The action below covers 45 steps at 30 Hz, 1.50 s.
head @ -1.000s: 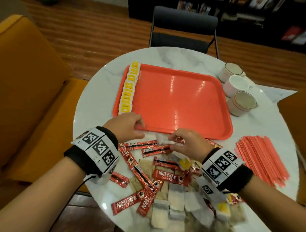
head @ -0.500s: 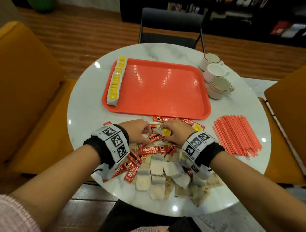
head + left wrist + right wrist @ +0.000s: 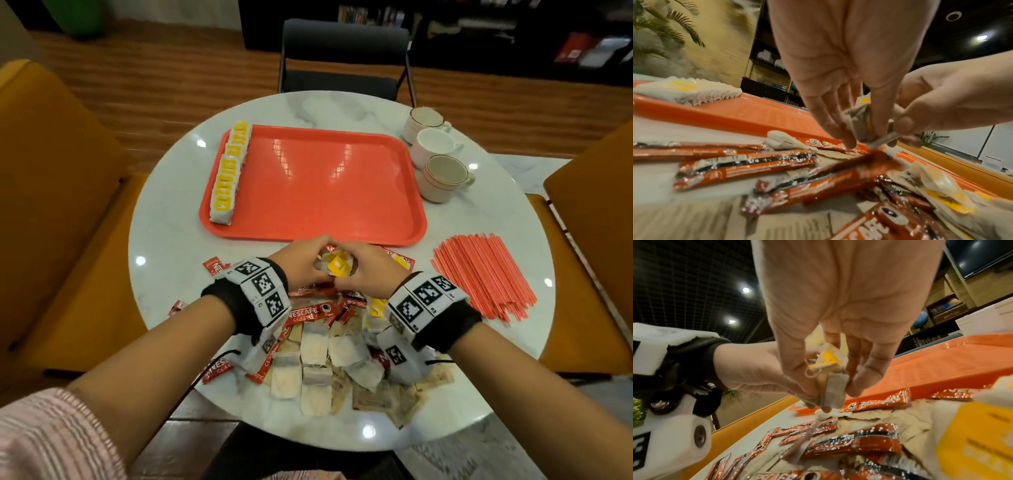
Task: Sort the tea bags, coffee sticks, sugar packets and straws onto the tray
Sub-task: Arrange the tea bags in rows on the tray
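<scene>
Both hands meet just in front of the orange tray [image 3: 325, 192] and hold one tea bag with a yellow tag [image 3: 337, 269] above the pile. My left hand [image 3: 301, 263] pinches its left side, my right hand [image 3: 366, 270] its right side. The bag [image 3: 833, 386] hangs between the right thumb and fingers, and the left fingers [image 3: 840, 129] close on the same bag [image 3: 863, 126]. A row of tea bags [image 3: 229, 174] lies along the tray's left edge. Red coffee sticks [image 3: 308, 313], loose tea bags [image 3: 315, 346] and brown sugar packets [image 3: 387, 397] lie mixed near the table's front. Red straws [image 3: 483, 274] are heaped at the right.
Three cups [image 3: 442, 176] stand right of the tray on the round white table [image 3: 164, 219]. Yellow chairs [image 3: 58, 192] flank the table, and a dark chair [image 3: 342, 58] stands beyond it. Most of the tray floor is bare.
Both hands drew back from the tray's front edge to the pile, took up a yellow-tagged tea bag and now hold it together, lifted off the pile.
</scene>
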{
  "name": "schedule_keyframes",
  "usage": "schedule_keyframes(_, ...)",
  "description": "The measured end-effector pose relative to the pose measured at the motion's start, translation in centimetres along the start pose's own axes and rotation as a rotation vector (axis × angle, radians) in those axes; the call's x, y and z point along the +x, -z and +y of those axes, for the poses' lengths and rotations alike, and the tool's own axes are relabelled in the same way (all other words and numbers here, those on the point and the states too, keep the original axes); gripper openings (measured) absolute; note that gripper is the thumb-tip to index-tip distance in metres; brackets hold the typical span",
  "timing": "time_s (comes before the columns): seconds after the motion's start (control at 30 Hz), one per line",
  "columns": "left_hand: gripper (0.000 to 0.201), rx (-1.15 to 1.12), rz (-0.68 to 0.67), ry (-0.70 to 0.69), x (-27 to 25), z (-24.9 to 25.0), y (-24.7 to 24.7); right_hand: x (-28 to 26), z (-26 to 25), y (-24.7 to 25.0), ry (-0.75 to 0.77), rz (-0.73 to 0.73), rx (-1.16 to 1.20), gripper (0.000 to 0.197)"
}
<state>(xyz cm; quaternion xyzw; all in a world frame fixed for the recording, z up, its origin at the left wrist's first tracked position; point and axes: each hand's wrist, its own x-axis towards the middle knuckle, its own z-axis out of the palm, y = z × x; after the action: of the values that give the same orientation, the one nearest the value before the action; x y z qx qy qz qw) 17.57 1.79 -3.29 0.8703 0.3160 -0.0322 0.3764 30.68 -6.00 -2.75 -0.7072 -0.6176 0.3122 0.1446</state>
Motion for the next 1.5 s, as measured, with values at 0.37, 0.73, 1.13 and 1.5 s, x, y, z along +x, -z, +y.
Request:
schedule_keyframes(0.37,0.069,-0.395,0.016,0.088,0.2,-0.9,1.1,1.5,-1.2,0.5,-0.032,-0.107,0.291,0.022)
schedule_keyframes(0.73,0.020,-0.889,0.076,0.433,-2.7,-5.4,3.4,5.4,-1.8,-1.0,-0.261,-0.044,0.097,0.024)
schedule_keyframes(1.13,0.026,-1.021,0.188,0.515,-4.1,-7.3,4.7,6.9,-2.9,-2.6,-0.088,-0.128,-0.367,0.032)
schedule_keyframes(1.5,0.037,-0.726,0.189,0.471,-4.9,-7.2,4.9,6.3,-3.2,-1.8,-0.025,-0.064,-0.278,0.026)
